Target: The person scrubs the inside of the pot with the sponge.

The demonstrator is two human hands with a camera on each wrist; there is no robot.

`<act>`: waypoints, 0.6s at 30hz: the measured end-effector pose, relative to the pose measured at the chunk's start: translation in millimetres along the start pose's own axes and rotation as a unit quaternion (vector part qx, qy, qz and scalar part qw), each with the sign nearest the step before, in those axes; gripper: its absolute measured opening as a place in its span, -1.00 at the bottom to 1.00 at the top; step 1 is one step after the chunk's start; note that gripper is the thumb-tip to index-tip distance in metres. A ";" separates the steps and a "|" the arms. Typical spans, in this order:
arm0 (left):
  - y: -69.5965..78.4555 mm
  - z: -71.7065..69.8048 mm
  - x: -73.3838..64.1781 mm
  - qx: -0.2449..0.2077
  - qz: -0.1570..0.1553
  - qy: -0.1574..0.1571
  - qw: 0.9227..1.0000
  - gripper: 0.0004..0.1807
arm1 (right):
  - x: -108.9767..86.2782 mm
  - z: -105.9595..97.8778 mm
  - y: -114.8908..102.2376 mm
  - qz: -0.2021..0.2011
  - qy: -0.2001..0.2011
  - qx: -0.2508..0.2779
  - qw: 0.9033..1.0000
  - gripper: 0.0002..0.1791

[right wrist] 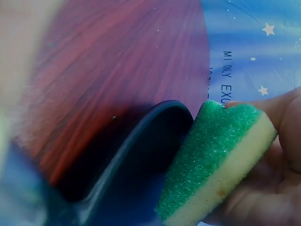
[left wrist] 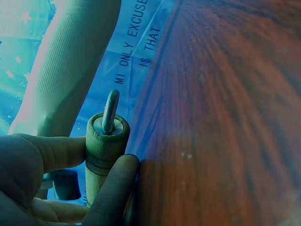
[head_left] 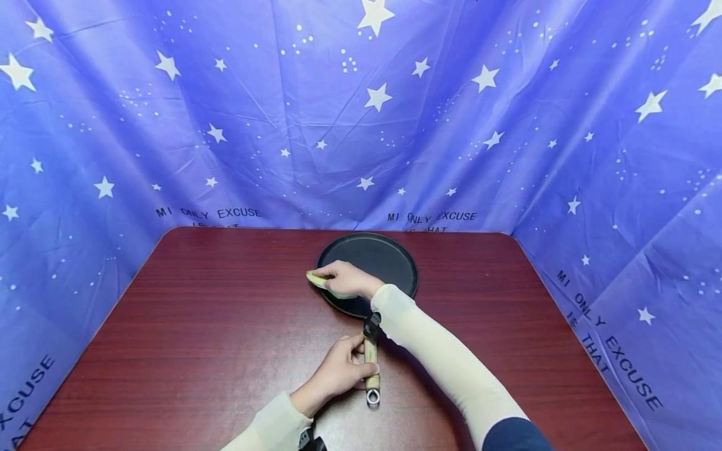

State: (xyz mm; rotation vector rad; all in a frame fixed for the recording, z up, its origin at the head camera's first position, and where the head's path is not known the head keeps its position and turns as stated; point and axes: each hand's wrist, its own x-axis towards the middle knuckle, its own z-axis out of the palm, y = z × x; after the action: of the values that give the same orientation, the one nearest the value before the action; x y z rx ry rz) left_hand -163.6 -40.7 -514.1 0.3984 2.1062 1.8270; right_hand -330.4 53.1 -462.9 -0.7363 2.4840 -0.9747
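A round black frying pan [head_left: 383, 257] lies at the back middle of the table, its wooden handle [head_left: 370, 357] pointing toward me. My left hand [head_left: 338, 369] grips that handle between thumb and fingers; in the left wrist view, the handle [left wrist: 101, 150] ends in a metal hanging loop [left wrist: 111, 110]. Over the pan's left rim, my right hand [head_left: 346, 280] holds a sponge [head_left: 317, 279]. Seen from the right wrist, the sponge [right wrist: 221, 160] has a green scouring side facing the pan [right wrist: 141, 155] and a yellowish soft side toward the palm. The right forearm crosses above the pan's near right edge.
The dark red wooden table [head_left: 186, 326] has rounded far corners. Blue star-printed cloth [head_left: 316, 113] hangs right behind its back edge and along both sides. A black wrist camera mount [head_left: 372, 326] on the right wrist overlaps the handle's pan end in the head view.
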 end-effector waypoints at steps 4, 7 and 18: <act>1.2 -0.1 -1.7 0.008 0.003 0.007 1.000 -0.54 | 8.2 0.6 -4.1 0.012 0.014 0.001 1.000 -0.47; 1.7 0.3 -2.3 -0.002 0.001 0.010 1.000 -0.51 | 14.9 1.3 -5.9 0.019 0.035 0.001 0.999 -0.47; -1.1 4.7 -0.3 -0.028 -0.016 -0.003 0.999 -0.14 | 34.6 1.3 -1.3 0.079 0.103 0.054 0.990 -0.47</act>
State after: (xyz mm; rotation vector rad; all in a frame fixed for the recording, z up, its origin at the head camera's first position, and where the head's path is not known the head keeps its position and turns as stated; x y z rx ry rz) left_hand -161.4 -36.8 -515.8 0.3539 2.0410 1.8608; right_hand -356.7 31.3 -467.9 -0.4162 2.5925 -1.1664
